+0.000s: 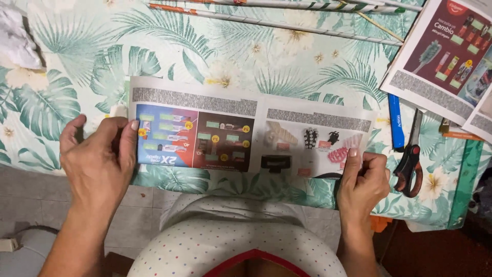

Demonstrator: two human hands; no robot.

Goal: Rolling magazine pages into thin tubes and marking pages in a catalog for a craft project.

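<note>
Bare tablecloth [77,56] lies open beyond the catalogue strip [246,128]; scissors [410,159] and blue pen [395,122] crowd its right.

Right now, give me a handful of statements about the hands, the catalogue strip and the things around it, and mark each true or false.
1. The left hand pinches the left end of the catalogue strip. True.
2. The right hand holds the scissors. False: the scissors lie on the tablecloth, to the right of that hand; it grips the strip's right end.
3. The strip lies flat across the table edge, printed side up. True.
4. A blue pen lies beside the scissors. True.
5. The tablecloth is plain white. False: it has a green leaf print.
</note>
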